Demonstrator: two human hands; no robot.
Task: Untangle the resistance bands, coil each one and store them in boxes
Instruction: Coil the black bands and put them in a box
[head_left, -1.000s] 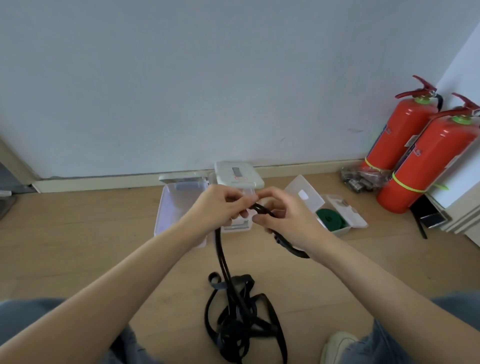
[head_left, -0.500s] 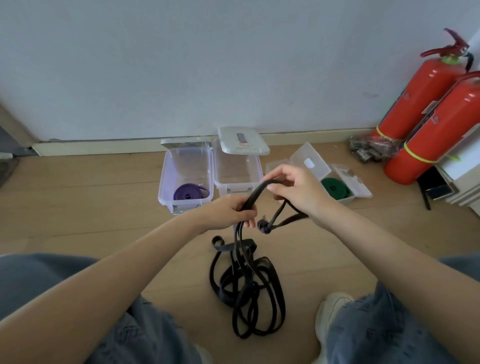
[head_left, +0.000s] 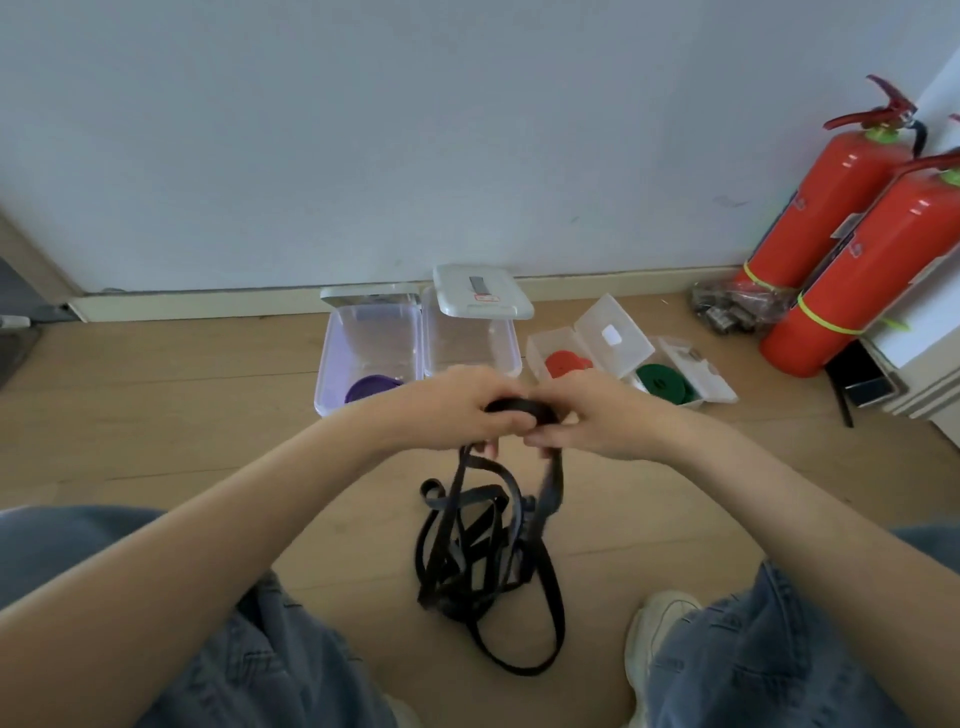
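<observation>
Black band: coiling begun
Left hand (head_left: 457, 410) and right hand (head_left: 592, 415) pinch the black band (head_left: 488, 545); its tangle hangs below toward the floor

Black band (head_left: 488, 551), purple coil (head_left: 371, 387), red coil (head_left: 565, 362), green coil (head_left: 662, 381).

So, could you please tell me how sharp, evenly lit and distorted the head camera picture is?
Head view: soft, even light with no glare; wide-angle bending curves the baseboard and tilts the fire extinguishers; the left hand, right hand and black band are slightly soft, the denim at the bottom edges blurrier.
</observation>
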